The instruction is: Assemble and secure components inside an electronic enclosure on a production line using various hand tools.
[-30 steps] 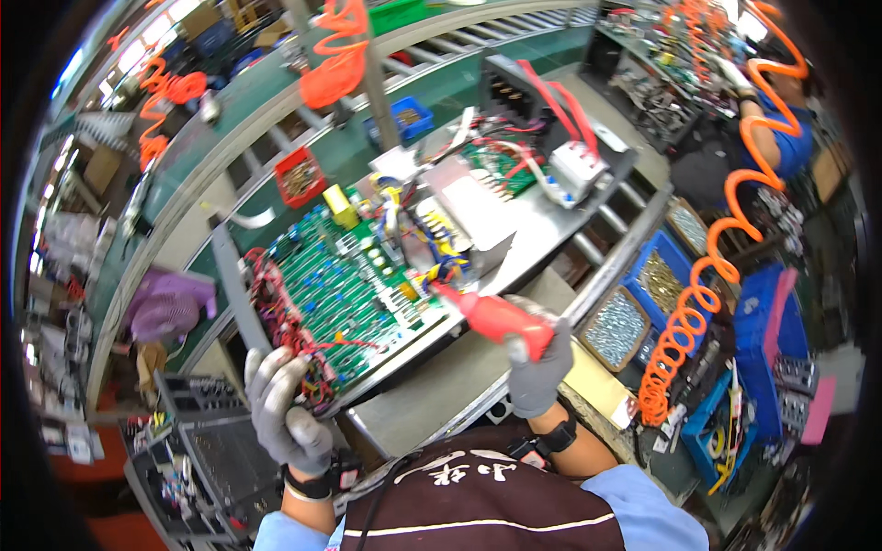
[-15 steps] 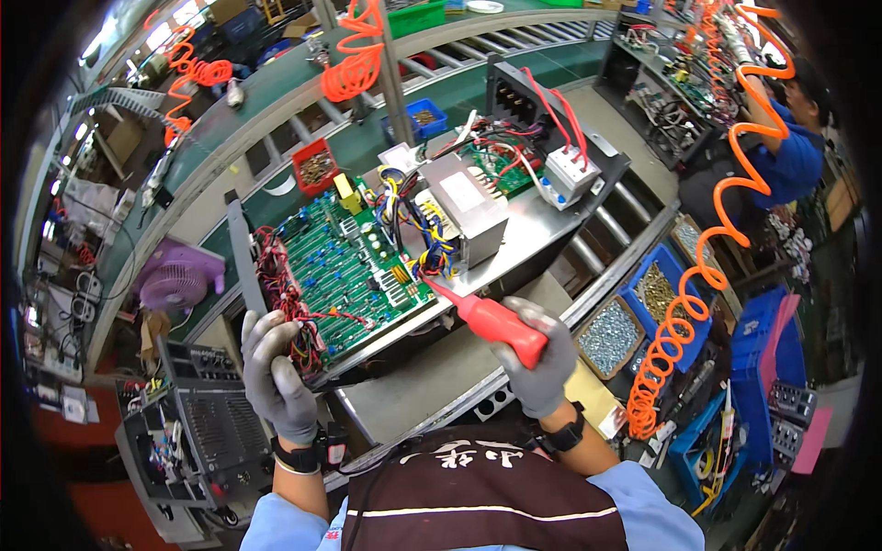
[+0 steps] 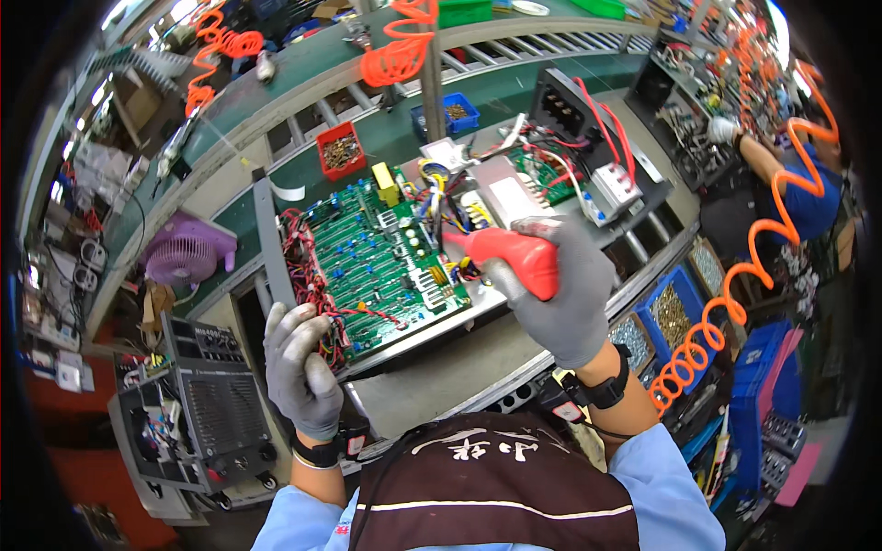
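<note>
A metal chassis [image 3: 432, 336] lies in front of me with a green circuit board [image 3: 363, 262] and a boxy transformer [image 3: 507, 195] on it. In my gloved right hand [image 3: 570, 289] is a red screwdriver-shaped tool [image 3: 514, 255] with a thick handle. It points left, and its tip is lost among the coloured wires [image 3: 436, 197] between board and transformer. My gloved left hand [image 3: 303, 367] is at the near left corner of the chassis, beside a bundle of red wires [image 3: 317, 308]. Its fingers are slightly bent and apart, with nothing visible in them.
Behind the chassis stand a red bin [image 3: 341, 151] and a blue bin [image 3: 459, 112] of small parts. At right are a blue tray of brass-coloured screws [image 3: 671, 312] and a coiled orange hose [image 3: 698, 344]. A purple fan [image 3: 184, 253] sits left. Another person [image 3: 799, 188] works far right.
My right hand has moved the red tool farther in, from the board's near edge to the wires by the transformer. The left hand stays by the corner. The whole view has shifted.
</note>
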Action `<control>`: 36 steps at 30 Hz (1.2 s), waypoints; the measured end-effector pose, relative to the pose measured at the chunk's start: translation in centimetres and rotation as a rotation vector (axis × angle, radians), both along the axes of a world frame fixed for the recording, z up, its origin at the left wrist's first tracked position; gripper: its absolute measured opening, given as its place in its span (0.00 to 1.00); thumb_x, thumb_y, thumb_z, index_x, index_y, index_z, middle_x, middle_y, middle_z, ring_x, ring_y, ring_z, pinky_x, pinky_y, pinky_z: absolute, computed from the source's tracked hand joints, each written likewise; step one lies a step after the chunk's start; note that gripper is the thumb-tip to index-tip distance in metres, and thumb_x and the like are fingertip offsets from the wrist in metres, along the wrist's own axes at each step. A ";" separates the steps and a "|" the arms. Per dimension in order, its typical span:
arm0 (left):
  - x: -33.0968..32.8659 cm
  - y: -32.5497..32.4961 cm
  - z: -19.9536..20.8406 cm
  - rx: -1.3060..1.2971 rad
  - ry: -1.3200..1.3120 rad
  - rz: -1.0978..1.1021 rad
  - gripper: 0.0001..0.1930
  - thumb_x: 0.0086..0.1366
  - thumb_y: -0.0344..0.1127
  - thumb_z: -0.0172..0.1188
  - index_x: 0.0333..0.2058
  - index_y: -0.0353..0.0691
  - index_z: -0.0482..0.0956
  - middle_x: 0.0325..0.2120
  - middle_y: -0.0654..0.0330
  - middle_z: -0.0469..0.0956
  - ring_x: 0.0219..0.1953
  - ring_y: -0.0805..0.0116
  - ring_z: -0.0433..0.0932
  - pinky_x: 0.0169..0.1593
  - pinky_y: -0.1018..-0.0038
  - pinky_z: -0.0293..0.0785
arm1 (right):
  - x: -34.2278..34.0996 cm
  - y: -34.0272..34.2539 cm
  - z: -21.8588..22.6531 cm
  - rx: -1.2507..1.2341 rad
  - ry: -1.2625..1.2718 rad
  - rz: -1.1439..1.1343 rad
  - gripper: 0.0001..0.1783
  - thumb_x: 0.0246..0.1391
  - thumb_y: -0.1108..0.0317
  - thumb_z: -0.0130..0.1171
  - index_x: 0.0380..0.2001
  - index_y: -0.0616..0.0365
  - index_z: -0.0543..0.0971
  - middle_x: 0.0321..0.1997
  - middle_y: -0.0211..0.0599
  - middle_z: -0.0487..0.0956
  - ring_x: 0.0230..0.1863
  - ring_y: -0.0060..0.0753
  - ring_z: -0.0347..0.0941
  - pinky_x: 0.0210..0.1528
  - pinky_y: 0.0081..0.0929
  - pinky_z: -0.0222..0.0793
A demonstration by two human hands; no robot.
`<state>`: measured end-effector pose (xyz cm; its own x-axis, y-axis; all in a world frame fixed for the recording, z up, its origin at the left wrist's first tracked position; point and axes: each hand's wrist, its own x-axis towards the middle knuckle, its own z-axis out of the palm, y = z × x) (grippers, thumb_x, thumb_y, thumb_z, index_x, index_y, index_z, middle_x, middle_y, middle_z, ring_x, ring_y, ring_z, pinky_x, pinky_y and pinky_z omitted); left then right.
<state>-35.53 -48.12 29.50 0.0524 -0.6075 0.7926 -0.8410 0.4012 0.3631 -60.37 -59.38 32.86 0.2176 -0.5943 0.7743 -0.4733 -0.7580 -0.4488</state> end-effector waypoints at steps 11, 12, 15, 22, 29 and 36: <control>1.0 0.2 0.2 -0.026 0.017 -0.016 0.08 0.60 0.30 0.48 0.36 0.36 0.75 0.33 0.55 0.80 0.42 0.54 0.78 0.57 0.54 0.65 | 3.4 -0.7 -0.5 0.117 0.025 -0.122 0.18 0.43 0.65 0.69 0.32 0.62 0.72 0.26 0.44 0.76 0.26 0.43 0.75 0.28 0.31 0.69; 0.9 0.3 0.2 -0.014 0.019 -0.014 0.10 0.61 0.30 0.46 0.36 0.35 0.75 0.32 0.55 0.80 0.43 0.54 0.78 0.57 0.53 0.64 | 3.4 -0.7 -0.5 0.147 -0.019 -0.116 0.18 0.43 0.65 0.69 0.32 0.62 0.72 0.25 0.44 0.77 0.26 0.42 0.75 0.28 0.31 0.69; 0.7 0.1 0.1 0.013 0.028 -0.047 0.12 0.62 0.31 0.43 0.37 0.34 0.75 0.33 0.55 0.80 0.44 0.54 0.77 0.59 0.51 0.63 | 3.1 -1.2 0.1 0.216 -0.074 -0.160 0.18 0.44 0.64 0.68 0.33 0.61 0.72 0.25 0.44 0.78 0.26 0.42 0.76 0.30 0.31 0.70; -0.5 0.1 0.6 -0.016 0.095 0.019 0.10 0.59 0.28 0.46 0.34 0.33 0.76 0.32 0.54 0.80 0.42 0.54 0.78 0.58 0.51 0.62 | 2.8 -4.7 1.6 0.407 -0.005 -0.144 0.20 0.43 0.55 0.66 0.32 0.59 0.74 0.25 0.45 0.78 0.28 0.46 0.77 0.32 0.36 0.71; 3.1 -5.1 12.5 0.902 -0.374 -0.488 0.23 0.60 0.46 0.53 0.44 0.31 0.73 0.45 0.45 0.72 0.47 0.49 0.73 0.57 0.59 0.62 | 1.7 -6.4 1.4 0.330 0.067 -0.105 0.22 0.43 0.51 0.65 0.26 0.59 0.72 0.20 0.44 0.76 0.25 0.47 0.76 0.30 0.38 0.70; 0.1 -14.0 10.3 0.938 -1.130 -0.651 0.37 0.60 0.57 0.53 0.56 0.31 0.63 0.54 0.45 0.66 0.55 0.47 0.65 0.59 0.57 0.60 | 1.6 -6.5 1.1 0.384 0.074 -0.035 0.21 0.42 0.53 0.66 0.32 0.59 0.74 0.25 0.45 0.77 0.29 0.47 0.77 0.32 0.35 0.71</control>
